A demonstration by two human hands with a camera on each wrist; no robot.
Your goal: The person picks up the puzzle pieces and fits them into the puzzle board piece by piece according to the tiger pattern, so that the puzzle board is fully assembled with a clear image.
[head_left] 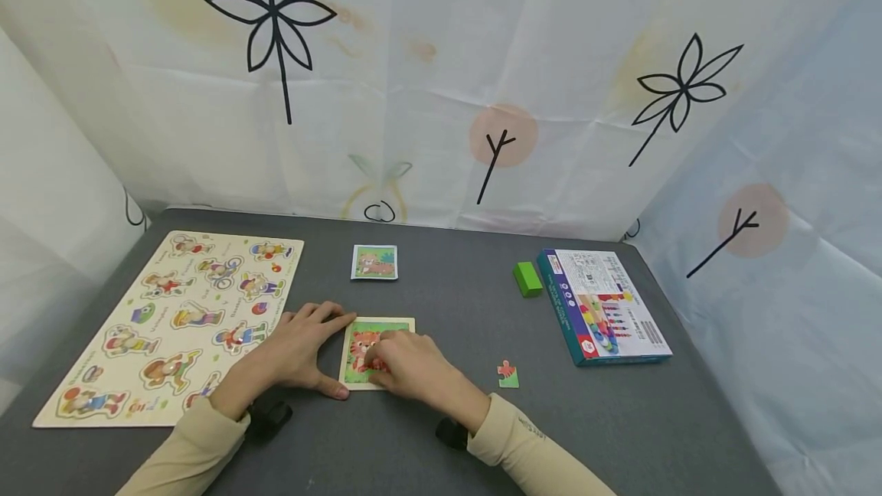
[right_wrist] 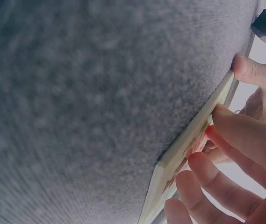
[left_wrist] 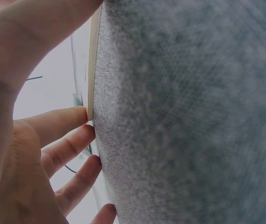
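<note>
A small framed jigsaw puzzle (head_left: 387, 325) with a red cartoon animal on green lies on the grey table between both hands. My left hand (head_left: 301, 350) is spread beside it, index fingertip at the far left corner and thumb by the near left corner. In the left wrist view, its index finger (left_wrist: 60, 122) meets the pale board edge (left_wrist: 94, 60). My right hand (head_left: 422, 370) lies over the puzzle's right part and hides some of the picture. The right wrist view has its thumb (right_wrist: 235, 123) on the frame and the other fingertips over the picture.
A loose puzzle piece (head_left: 508, 375), red and green, lies right of my right hand. Behind the puzzle is a small picture card (head_left: 375, 262). A large figure board (head_left: 158, 335) lies left. A green block (head_left: 527, 280) and a boxed set (head_left: 609, 308) stand right.
</note>
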